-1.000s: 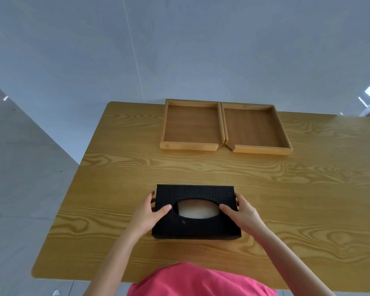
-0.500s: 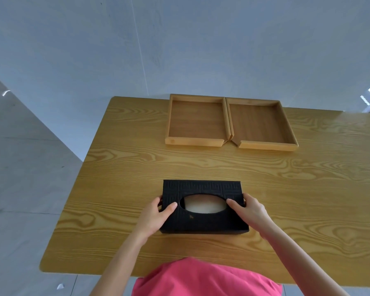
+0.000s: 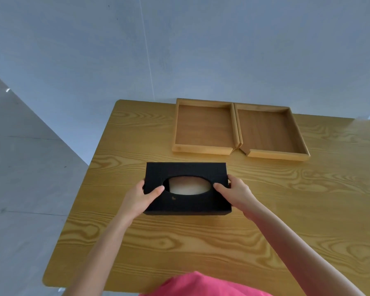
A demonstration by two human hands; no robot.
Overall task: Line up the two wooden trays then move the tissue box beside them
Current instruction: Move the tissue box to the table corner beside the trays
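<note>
A pale grey wall and floor fill the upper and left parts of the frame, and the wood-grain worktop (image 3: 265, 221) runs from the bottom edge up toward the middle. Nearest me, at the bottom centre, is my pink top (image 3: 203, 285), with both bare forearms reaching up from it.

My left hand (image 3: 140, 196) clamps the left end of the black tissue box (image 3: 192, 201), thumb laid on its top by the oval opening, fingers wrapped round the end wall. My right hand (image 3: 236, 192) mirrors it on the right end. So each grip is pressed onto the box, not spread. The box sits in the middle of the frame; I cannot tell whether its base touches the worktop or is just clear of it.

Beyond it, in the upper right of centre, the left tray (image 3: 203, 127) and the right tray (image 3: 269, 133) lie side by side, inner walls touching. Their near edges look slightly stepped, the right one a little lower in the frame, though the wide lens may exaggerate that.

I judge the trays done and the box in transit. To do this well I should keep equal pressure at both ends so the box stays square, carry it low and level, and set it down parallel to a tray wall, close by it without knocking it, since a bump would shift the pair apart.
</note>
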